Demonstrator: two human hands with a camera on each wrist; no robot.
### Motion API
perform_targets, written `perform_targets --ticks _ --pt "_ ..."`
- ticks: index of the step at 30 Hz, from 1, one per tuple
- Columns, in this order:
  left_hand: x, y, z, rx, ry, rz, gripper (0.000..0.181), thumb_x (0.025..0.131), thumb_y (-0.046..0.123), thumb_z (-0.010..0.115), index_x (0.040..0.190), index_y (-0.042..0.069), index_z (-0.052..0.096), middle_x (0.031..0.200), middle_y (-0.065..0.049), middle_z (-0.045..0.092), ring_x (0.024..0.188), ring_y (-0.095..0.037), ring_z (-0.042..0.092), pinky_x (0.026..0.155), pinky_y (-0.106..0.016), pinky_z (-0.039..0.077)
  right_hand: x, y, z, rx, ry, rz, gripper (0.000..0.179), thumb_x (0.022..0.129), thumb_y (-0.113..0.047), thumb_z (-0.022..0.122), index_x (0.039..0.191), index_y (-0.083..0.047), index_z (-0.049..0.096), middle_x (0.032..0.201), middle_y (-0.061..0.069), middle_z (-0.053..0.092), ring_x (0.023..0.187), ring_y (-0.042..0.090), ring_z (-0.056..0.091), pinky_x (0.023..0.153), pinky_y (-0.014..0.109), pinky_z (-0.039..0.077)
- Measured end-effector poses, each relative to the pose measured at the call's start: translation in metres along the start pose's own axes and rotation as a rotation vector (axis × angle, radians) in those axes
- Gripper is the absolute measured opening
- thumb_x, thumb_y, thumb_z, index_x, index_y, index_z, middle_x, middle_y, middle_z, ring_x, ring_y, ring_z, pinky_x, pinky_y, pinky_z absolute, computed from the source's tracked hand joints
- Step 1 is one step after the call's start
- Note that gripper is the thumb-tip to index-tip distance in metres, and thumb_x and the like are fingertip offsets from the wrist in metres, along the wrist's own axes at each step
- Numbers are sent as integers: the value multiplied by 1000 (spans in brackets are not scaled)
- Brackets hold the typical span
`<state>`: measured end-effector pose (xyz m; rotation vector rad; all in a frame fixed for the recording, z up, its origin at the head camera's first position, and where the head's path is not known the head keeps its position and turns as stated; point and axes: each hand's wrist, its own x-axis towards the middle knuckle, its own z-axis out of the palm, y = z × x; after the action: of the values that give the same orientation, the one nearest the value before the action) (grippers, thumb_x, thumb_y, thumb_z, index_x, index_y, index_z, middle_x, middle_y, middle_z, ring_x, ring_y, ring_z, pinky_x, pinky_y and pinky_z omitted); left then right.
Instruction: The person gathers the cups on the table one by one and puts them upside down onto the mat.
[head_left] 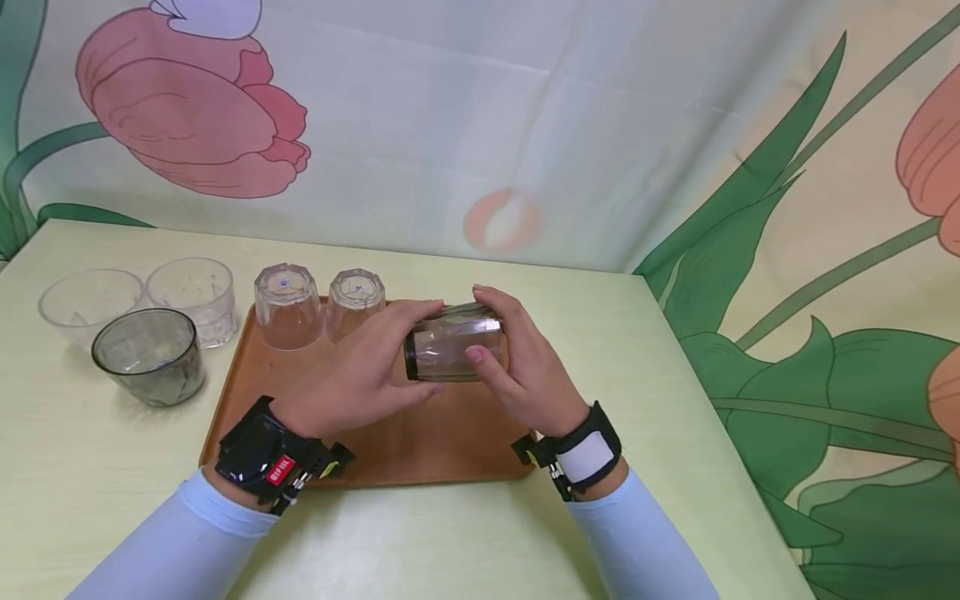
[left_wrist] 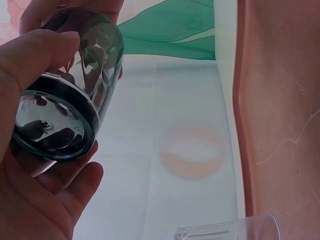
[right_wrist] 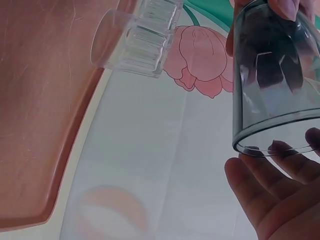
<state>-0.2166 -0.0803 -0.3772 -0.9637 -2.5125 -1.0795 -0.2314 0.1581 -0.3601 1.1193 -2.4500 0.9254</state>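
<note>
Holding smoked glass (head_left: pixel 441 343) | left grip (head_left: pixel 358 368) curled round base, right grip (head_left: pixel 531 367) round rim | tray (head_left: pixel 442 450), far-left corner: 2 clear glasses (head_left: pixel 287 310), 1 partly hand-hidden

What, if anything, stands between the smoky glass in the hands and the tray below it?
Nothing visible does. The left hand and right hand hold the smoky glass sideways over a bare stretch of tray; the two upturned clear glasses stand farther left.

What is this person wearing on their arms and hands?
The left hand and right hand are bare; light-blue sleeves cover the forearms. The left wrist wears a black device with a red label; the right, a black strap with a whitish patch.
</note>
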Motion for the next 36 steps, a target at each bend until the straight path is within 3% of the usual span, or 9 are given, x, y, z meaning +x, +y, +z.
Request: perform_targets --ticks 9,14,18,23,30,36 --pt "2 0 -2 -24 21 21 86 78 26 87 147 8 40 135 -5 54 117 -17 55 99 -36 53 1 3 0 -22 7 -14 68 101 -61 38 149 -14 30 150 11 42 124 24 51 101 46 52" --pt "2 1 -4 -11 19 13 87 77 26 88 147 9 39 137 -6 53 119 -17 55 101 -38 53 0 2 -3 -46 3 -21 69 100 -62 39 148 -13 31 154 12 38 136 26 45 107 49 48" --pt "1 1 -5 -17 20 -1 87 78 27 87 148 10 39 140 -6 52 122 -18 55 102 -39 52 -1 2 -5 -60 -8 -45 73 96 -54 58 148 -11 33 156 12 35 141 27 41 107 49 48" --pt "0 1 -6 -28 28 -18 88 77 29 88 149 11 39 139 -5 52 121 -18 55 103 -41 51 -1 3 -7 -116 -28 -93 89 79 -34 83 149 -12 33 157 13 33 140 29 42 104 46 50" --pt "0 2 -8 -5 34 -30 89 77 30 88 149 11 39 138 -6 53 118 -20 57 99 -41 53 -1 5 -6 -202 -6 -153 95 74 -28 89 148 -11 33 155 16 34 138 31 43 105 43 50" --pt "1 4 -9 9 33 -26 88 77 30 88 149 10 40 141 -8 52 121 -22 56 100 -43 53 -1 6 -4 -214 10 -138 94 73 -26 91 147 -10 35 152 16 38 136 30 45 107 42 48"
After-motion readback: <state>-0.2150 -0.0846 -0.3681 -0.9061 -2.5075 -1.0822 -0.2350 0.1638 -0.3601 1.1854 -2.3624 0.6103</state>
